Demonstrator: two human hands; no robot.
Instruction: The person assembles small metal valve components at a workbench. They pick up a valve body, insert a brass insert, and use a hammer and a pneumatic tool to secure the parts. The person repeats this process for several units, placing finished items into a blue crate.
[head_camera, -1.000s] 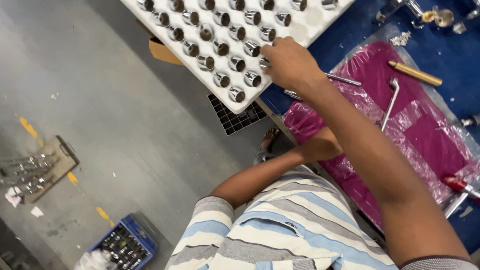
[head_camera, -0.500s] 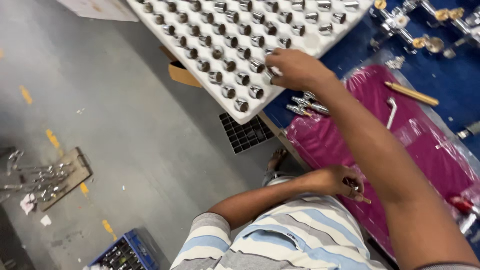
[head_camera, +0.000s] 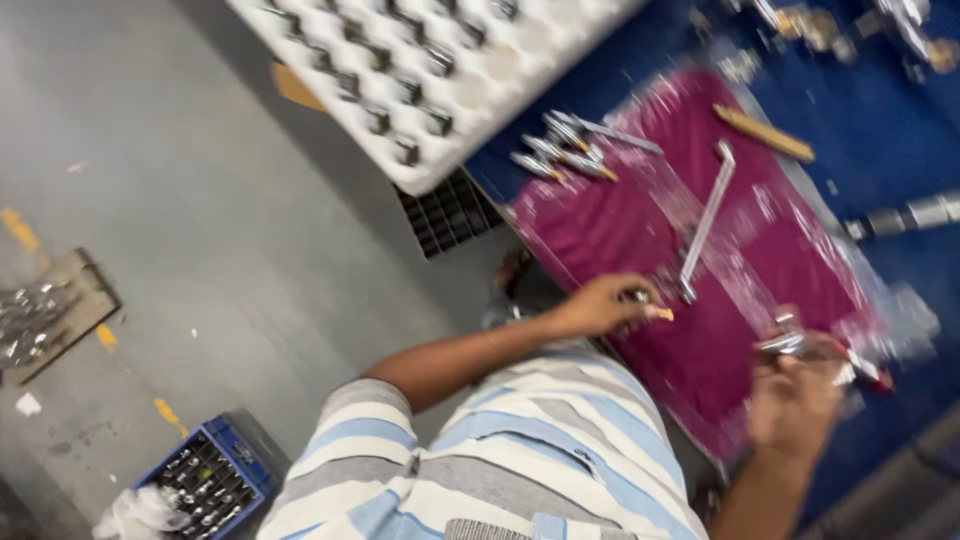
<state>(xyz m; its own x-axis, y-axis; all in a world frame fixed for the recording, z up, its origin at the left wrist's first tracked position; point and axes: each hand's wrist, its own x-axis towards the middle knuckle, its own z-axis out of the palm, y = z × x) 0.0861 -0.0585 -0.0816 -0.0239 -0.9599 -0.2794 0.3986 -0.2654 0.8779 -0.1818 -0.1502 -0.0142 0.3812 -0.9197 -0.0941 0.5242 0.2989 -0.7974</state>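
Left hand (head_camera: 600, 305) pinching small fitting (head_camera: 655, 313) over magenta mat (head_camera: 620, 230); right hand (head_camera: 795, 395), four o'clock, gripping blurred metal part (head_camera: 790, 343). Could slip, roll off mat edge.

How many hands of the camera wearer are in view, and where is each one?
2. The left hand is at the near edge of the magenta cloth, pinching a small part. The right hand is at the cloth's right end, holding a blurred metal piece.

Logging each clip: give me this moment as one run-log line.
left hand: pinching small part over magenta mat | right hand: holding metal part | tray: metal caps | image: blurred
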